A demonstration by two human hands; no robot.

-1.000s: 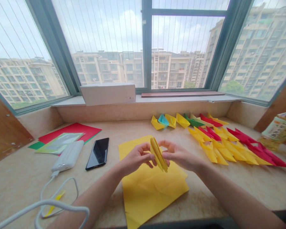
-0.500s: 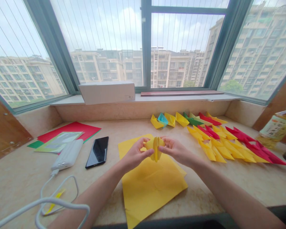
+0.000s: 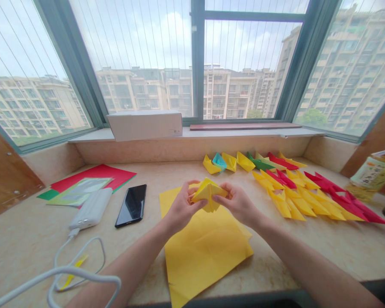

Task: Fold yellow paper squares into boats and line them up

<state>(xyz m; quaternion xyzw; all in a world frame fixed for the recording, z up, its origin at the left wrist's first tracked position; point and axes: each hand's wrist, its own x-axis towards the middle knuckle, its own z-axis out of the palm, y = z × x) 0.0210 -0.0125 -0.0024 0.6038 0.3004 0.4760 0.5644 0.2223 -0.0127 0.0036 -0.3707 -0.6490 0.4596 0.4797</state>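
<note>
A folded yellow paper piece [image 3: 208, 193] is held in the air between both hands, spread open into a pointed, tent-like shape. My left hand [image 3: 180, 208] pinches its left side and my right hand [image 3: 239, 203] pinches its right side, fingers curled round the paper. Below them lies a stack of flat yellow paper sheets [image 3: 202, 252] on the beige counter [image 3: 25, 244].
Rows of finished yellow, red, green and blue paper boats [image 3: 295, 188] lie to the right. A black phone [image 3: 132, 205], a white power bank [image 3: 91, 208] with its cable [image 3: 67, 269] and red and green sheets [image 3: 93, 179] lie left. A white box [image 3: 145, 125] sits on the sill; a bottle [image 3: 375, 173] stands far right.
The yellow piece was a flat folded shape held edge-on; both hands have pulled it open into a wider pointed form and raised it slightly.
</note>
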